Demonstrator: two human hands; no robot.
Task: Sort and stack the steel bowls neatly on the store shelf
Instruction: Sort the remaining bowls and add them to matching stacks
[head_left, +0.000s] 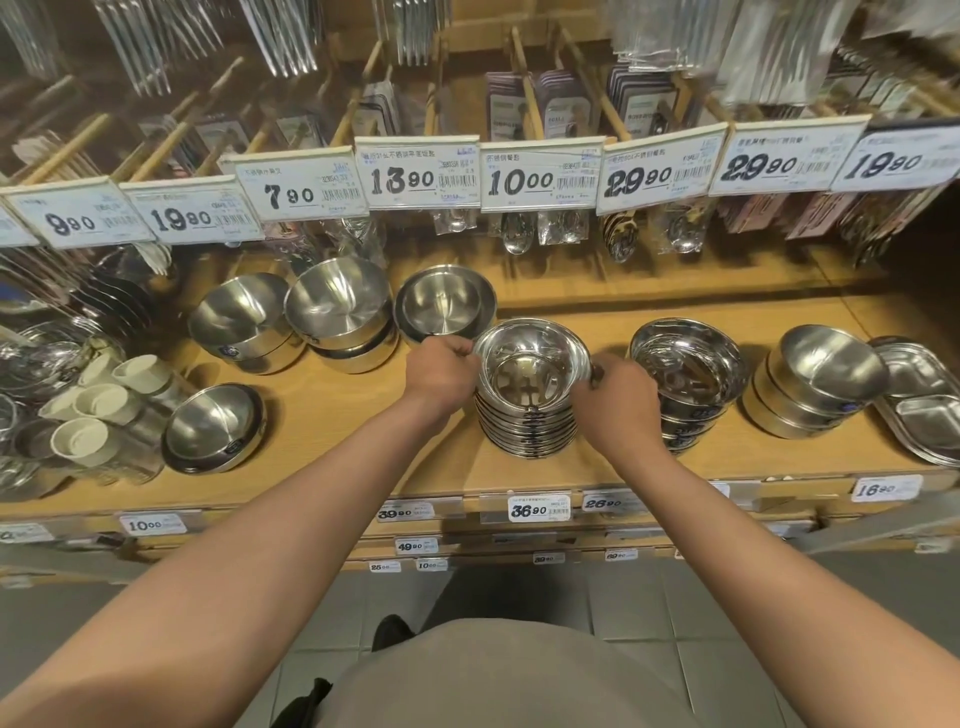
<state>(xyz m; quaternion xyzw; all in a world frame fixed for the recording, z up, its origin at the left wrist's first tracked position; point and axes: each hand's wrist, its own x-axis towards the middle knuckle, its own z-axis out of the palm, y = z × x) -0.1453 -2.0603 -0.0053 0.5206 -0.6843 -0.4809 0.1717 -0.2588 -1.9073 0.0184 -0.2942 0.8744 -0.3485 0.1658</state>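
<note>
Head cam, looking down at the shelf (363, 457). Both hands are on the tall stack (527, 415) of steel bowls sitting mid-shelf. The left hand (441, 371) has its fingers curled onto the left rim of the top bowl (530, 364), and the right hand (615, 397) pinches the right rim, so the bowl is gripped from both sides.

Room-wise: in front of the hands, toward the person, there's a bare strip of wood running to the shelf's front edge with its price tags (538, 506). Behind the stack it's open wood too, up to the back step.

It's tighter sideways. Just right of the right hand is another shiny stack (685, 374), nearly touching the knuckles, then a matte stack (821, 384) and trays (919, 400) further out. Just behind the left hand sits a tilted bowl (444, 306), with two more tilted stacks (337, 312) (244, 322) further left. A lone bowl (213, 428) leans well left of that arm, next to white cups (104, 400).
</note>
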